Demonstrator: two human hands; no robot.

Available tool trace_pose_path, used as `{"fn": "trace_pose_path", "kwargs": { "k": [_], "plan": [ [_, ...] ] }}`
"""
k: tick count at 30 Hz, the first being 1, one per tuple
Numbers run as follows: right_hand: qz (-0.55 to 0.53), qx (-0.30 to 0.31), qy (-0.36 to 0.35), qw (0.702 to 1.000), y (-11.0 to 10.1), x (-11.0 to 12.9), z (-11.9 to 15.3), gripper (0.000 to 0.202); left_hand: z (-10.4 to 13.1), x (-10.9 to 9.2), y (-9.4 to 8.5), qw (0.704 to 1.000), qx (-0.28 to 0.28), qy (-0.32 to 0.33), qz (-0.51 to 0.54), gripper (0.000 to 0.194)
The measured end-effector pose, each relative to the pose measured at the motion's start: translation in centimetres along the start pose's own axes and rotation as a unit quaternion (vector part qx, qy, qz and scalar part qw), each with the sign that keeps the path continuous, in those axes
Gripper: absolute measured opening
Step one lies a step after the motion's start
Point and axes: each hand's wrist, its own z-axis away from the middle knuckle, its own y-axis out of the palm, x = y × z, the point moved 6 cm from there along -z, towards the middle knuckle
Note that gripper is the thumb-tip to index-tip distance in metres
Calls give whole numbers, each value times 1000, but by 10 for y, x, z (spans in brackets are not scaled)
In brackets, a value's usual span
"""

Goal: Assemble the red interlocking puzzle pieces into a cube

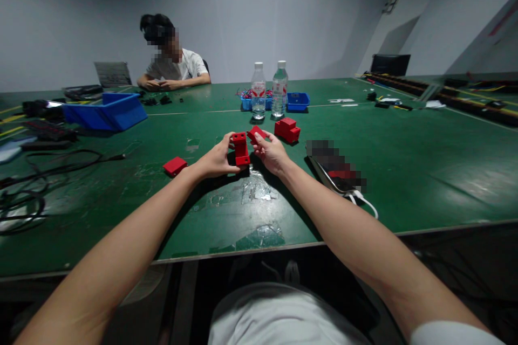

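Observation:
My left hand grips a red plastic housing, held upright just above the green table. My right hand pinches a smaller red piece right beside the housing's top. A flat red lid lies on the table to the left of my left hand. Behind my right hand sits a stack of red housings.
Two water bottles stand past the red parts, flanked by small blue bins. A large blue bin sits at the left. Cables lie at the near left. A phone with a white cable rests right of my forearm. Another person sits across.

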Motion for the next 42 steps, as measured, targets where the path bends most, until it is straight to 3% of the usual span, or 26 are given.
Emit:
{"fn": "trace_pose_path", "kwargs": {
  "k": [9,13,21,29,37,42],
  "plan": [
    [16,34,28,999,5,-1,1,18,-1,1,0,1000,-6,8,-1,95],
    [23,4,42,999,1,0,0,29,-1,2,0,1000,-8,7,4,95],
    [26,-30,34,999,-5,-1,0,31,-1,1,0,1000,-1,11,1,94],
    [-8,-5,85,996,1,0,4,46,-1,0,0,1000,-1,2,1,96],
    [-30,-19,74,997,0,0,1,36,-1,1,-1,1000,-6,-5,7,97],
    [-24,-30,90,995,0,-2,2,44,-1,0,0,1000,-5,-7,13,95]
  ]
}}
